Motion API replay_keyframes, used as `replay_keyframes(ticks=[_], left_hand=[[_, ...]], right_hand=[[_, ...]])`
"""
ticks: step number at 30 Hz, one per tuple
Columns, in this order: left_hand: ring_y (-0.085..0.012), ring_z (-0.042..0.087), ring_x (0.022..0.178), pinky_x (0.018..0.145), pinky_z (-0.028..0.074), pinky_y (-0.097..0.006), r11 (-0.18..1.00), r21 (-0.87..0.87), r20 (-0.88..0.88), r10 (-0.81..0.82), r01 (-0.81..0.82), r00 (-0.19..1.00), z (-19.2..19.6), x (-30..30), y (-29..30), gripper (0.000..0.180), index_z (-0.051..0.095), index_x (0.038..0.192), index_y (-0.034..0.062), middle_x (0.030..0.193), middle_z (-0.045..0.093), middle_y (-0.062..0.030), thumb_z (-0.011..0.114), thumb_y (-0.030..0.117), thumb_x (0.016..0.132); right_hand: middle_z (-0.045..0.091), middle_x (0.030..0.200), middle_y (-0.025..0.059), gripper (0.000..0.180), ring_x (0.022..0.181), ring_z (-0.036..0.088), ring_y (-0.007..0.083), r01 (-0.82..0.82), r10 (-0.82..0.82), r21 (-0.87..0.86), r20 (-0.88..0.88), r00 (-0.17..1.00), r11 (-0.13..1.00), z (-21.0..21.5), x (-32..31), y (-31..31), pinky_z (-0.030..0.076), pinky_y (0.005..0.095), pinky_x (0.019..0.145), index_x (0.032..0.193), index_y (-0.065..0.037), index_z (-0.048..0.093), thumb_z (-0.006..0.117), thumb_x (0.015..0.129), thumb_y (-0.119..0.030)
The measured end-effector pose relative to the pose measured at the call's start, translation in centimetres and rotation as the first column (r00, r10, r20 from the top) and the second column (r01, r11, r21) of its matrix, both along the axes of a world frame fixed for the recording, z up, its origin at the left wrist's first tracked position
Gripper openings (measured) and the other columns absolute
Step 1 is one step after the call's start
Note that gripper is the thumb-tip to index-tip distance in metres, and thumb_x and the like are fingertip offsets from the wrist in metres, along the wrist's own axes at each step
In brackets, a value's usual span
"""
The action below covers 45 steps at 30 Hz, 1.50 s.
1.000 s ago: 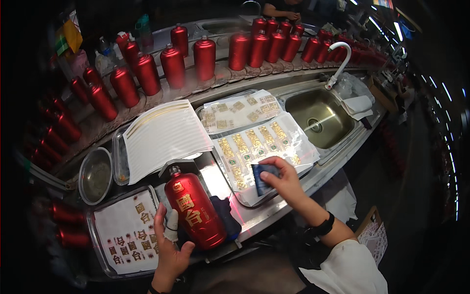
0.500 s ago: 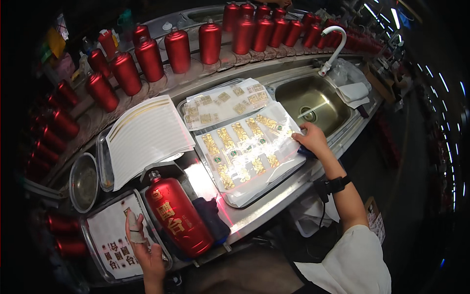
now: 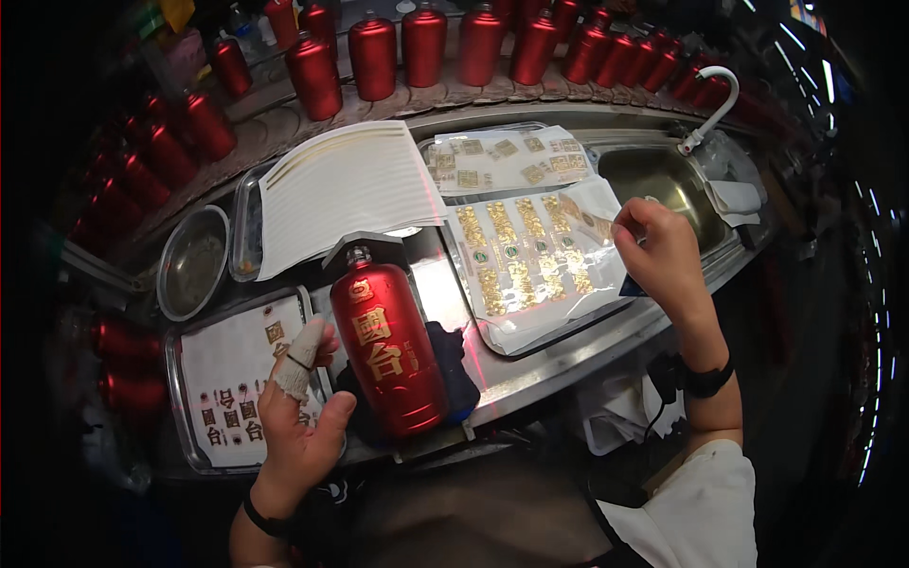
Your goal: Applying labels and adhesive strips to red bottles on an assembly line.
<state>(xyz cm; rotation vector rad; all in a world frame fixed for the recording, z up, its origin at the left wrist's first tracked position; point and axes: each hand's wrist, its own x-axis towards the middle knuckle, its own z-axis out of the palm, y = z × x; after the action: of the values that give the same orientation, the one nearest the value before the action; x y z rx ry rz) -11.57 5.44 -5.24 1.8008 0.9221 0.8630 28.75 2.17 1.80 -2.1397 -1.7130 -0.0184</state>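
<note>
My right hand (image 3: 660, 257) is closed in a pinch beside the sink. From its fingertips a thin, clear-backed gold decal strip (image 3: 587, 220) slants up off a sheet of gold decals (image 3: 554, 308) lying on a metal tray. My left hand (image 3: 301, 417) is raised with its thumb apart from the fingers. Tape or cloth with a black band covers one finger, and I see nothing held there. Just right of it, a red bottle (image 3: 417, 383) with gold characters leans back in a cradle, against a dark blue cloth (image 3: 456, 364). Below my left hand lies a tray (image 3: 173, 379) of character decals.
Rows of red bottles (image 3: 372, 62) line the back ledge. A metal bowl (image 3: 194, 260), stacked white sheets (image 3: 350, 180) and another decal sheet (image 3: 492, 156) lie behind. At the right are the sink (image 3: 653, 185), white faucet (image 3: 724, 76) and folded white cloth (image 3: 734, 197).
My right hand has lifted one decal strip's end off the sheet and drawn it up. My left hand has risen beside the bottle. The whole view has shifted.
</note>
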Motion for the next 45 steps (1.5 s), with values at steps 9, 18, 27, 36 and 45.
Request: replay_keyframes(ticks=[9,18,27,36,45], left_hand=[[-0.0299,0.040,0.140,0.115,0.028,-0.041,0.871,0.124,0.324,-0.488,0.475,0.810,4.4,5.8,1.9,0.091,0.016,0.155,-0.0039,0.156,0.030,-0.0210,0.067,0.014,0.081],[-0.0143,0.064,0.079,0.077,0.051,-0.028,0.886,-0.319,0.109,-0.318,0.336,0.942,3.5,-2.0,-2.3,0.056,0.051,0.140,0.0001,0.090,0.066,-0.0058,0.066,0.004,0.086],[-0.0062,0.059,0.081,0.078,0.048,-0.022,0.820,-0.570,0.222,0.213,-0.051,0.952,-1.8,-2.1,-2.8,0.053,0.052,0.138,-0.0011,0.091,0.064,-0.0004,0.068,-0.002,0.087],[-0.0075,0.060,0.083,0.078,0.048,-0.022,0.796,-0.604,0.267,0.238,-0.030,0.934,-3.2,-1.4,-2.9,0.055,0.050,0.139,-0.0006,0.093,0.063,-0.0009,0.067,-0.003,0.087],[-0.0083,0.060,0.076,0.070,0.049,-0.021,0.734,-0.679,0.294,0.250,0.018,0.923,-1.4,-1.8,-2.3,0.054,0.050,0.138,-0.0014,0.088,0.063,-0.0033,0.067,-0.002,0.087]], right_hand=[[0.061,0.070,0.0095,0.007,0.061,0.059,0.0217,-0.670,0.567,-0.045,-0.494,0.660,0.741,9.8,-12.3,-0.3,0.043,0.0308,0.057,0.078,0.001,0.064,0.068,0.072,0.001],[0.065,0.074,0.0049,0.006,0.063,0.058,0.0156,-0.638,0.230,-0.236,-0.796,0.559,0.733,3.5,-13.0,-4.3,0.043,0.0278,0.054,0.084,-0.004,0.069,0.072,0.082,-0.008],[0.066,0.082,0.0008,0.011,0.070,0.055,0.0051,-0.416,-0.022,-0.216,-0.906,0.423,0.883,-4.7,-14.6,-3.2,0.044,0.0220,0.063,0.091,0.000,0.067,0.068,0.090,-0.011],[0.064,0.077,0.0000,0.011,0.071,0.054,0.0048,-0.379,-0.033,-0.222,-0.895,0.445,0.899,-5.8,-14.6,-2.9,0.044,0.0220,0.064,0.089,0.000,0.066,0.068,0.089,-0.012],[0.063,0.075,0.0011,0.010,0.068,0.055,0.0053,-0.404,-0.018,-0.198,-0.913,0.408,0.893,-4.2,-14.3,-2.9,0.045,0.0226,0.062,0.087,0.000,0.064,0.067,0.090,-0.009]])
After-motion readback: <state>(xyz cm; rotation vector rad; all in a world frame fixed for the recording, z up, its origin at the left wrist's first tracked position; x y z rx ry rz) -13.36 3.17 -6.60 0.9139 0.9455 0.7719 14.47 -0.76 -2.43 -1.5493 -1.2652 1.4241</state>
